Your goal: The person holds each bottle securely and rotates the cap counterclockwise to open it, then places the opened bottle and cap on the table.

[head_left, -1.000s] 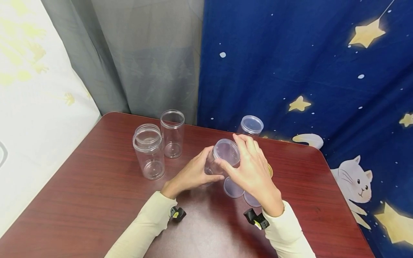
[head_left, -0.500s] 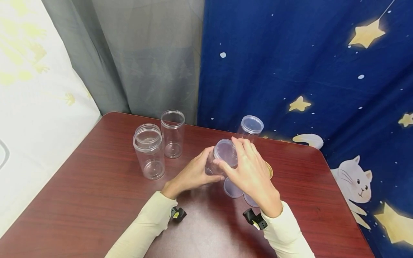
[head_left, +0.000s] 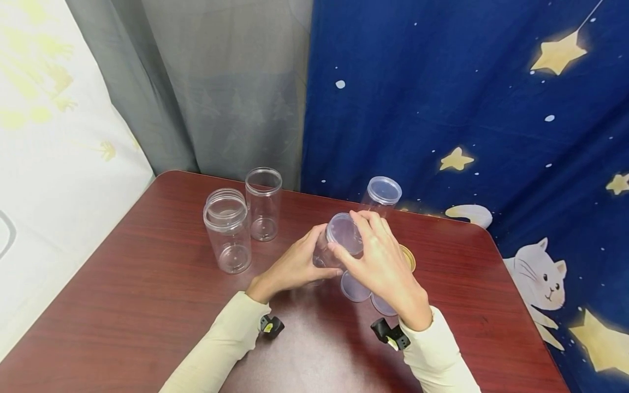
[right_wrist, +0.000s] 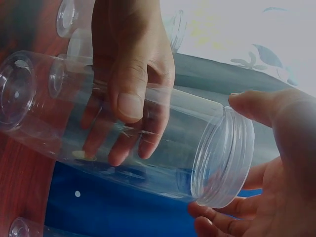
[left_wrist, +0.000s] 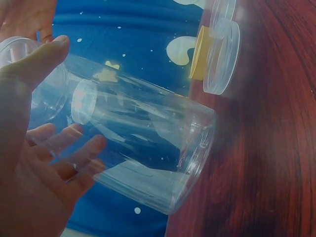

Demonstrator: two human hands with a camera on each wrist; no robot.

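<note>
In the head view, my left hand grips the body of a clear plastic jar, thumb on one side and fingers round the other. The jar is held tilted, its lidded end up toward my right hand. A translucent lid sits on the jar's mouth, and my right thumb and fingers hold it by the rim. From the right wrist view, the jar looks empty, with the left fingers visible through its wall. Part of the lid's far rim is hidden behind the right fingers in the head view.
Several open clear jars stand upright at the left of the brown table. A lidded jar stands at the back right. Two loose translucent lids and a yellow lid lie near the right hand.
My right fingers have shifted slightly left and nearer round the lid's rim. The left hand and the jar have hardly moved.
</note>
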